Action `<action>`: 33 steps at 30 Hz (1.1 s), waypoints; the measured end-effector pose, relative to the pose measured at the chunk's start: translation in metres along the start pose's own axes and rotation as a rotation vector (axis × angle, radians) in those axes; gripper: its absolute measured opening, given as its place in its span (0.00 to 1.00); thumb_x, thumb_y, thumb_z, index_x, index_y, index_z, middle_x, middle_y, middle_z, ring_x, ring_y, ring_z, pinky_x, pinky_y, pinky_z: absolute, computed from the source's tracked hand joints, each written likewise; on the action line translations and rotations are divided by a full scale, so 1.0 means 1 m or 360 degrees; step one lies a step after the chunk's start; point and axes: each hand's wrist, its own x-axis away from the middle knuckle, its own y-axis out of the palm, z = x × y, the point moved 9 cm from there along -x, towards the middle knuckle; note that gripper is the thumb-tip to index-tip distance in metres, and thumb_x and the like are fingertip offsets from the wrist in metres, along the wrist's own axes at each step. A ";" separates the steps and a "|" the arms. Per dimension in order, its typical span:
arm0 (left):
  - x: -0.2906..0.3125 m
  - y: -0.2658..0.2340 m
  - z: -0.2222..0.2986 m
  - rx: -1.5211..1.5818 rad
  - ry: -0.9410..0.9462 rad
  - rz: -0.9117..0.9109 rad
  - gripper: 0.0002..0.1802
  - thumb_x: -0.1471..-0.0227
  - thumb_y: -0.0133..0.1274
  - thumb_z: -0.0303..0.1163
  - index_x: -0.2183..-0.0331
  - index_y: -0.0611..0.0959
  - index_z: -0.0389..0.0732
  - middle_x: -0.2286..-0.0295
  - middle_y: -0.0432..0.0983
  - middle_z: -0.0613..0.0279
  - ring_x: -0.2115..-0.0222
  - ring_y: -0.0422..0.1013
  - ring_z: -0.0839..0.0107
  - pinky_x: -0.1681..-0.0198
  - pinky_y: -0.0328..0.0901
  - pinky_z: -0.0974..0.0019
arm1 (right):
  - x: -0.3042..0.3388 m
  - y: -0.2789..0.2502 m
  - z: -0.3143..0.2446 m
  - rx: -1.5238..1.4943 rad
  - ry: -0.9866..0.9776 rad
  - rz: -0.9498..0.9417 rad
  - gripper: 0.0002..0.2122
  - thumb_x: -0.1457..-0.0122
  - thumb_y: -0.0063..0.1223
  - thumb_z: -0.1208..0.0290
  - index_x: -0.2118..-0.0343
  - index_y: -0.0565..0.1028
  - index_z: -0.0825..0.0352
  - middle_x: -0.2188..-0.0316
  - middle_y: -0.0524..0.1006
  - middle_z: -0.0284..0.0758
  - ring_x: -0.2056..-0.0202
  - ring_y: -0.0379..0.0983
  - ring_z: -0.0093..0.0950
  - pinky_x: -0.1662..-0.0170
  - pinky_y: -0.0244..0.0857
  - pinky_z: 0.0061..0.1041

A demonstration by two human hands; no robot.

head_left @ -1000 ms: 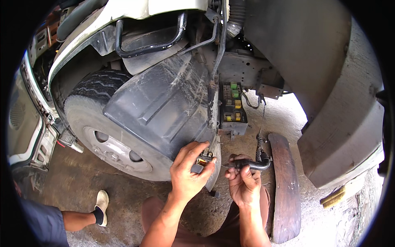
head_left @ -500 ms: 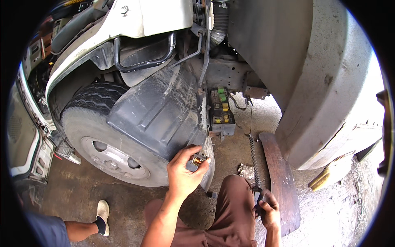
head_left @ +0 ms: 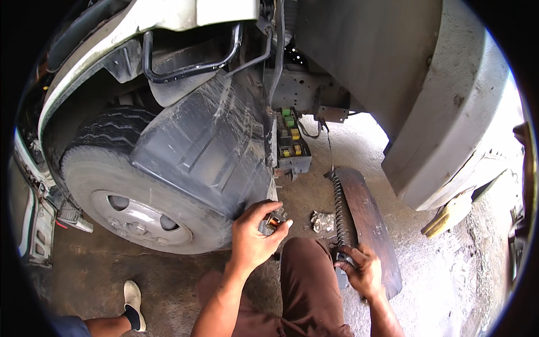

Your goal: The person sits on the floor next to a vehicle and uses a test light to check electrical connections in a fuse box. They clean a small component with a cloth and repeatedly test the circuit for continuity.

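Small part (head_left: 273, 222) hovering near the mudguard (head_left: 202, 146)
On my feed the left hand (head_left: 251, 238) is pinching it; the right hand (head_left: 364, 271) is gripping a dark handle (head_left: 341, 256) on a coiled cord (head_left: 338, 209), beside a plank (head_left: 368, 219).

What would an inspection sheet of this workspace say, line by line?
Surface: floor, stained and patchy.
Work items: small, partly copper-coloured component; dark piece; open fuse box.
Clutter: curved brown board; crumpled pale piece.
Hands: left hand pinches the component; right hand grips the dark piece.
Cables: coiled cord running down to the right hand; dark cable beside the fuse box.
Surroundings: vehicle wheel, dark mudguard, another person's pale shoe.
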 end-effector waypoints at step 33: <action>0.128 0.085 -0.039 -0.0320 -0.0541 0.0140 0.32 0.58 0.75 0.24 0.48 0.86 0.40 0.55 0.84 0.50 0.56 0.81 0.52 0.53 0.77 0.55 | -0.043 0.064 -0.036 -0.0101 -0.0297 -0.0058 0.10 0.39 0.64 0.72 0.54 0.84 0.63 0.67 0.83 0.40 0.70 0.82 0.44 0.69 0.75 0.38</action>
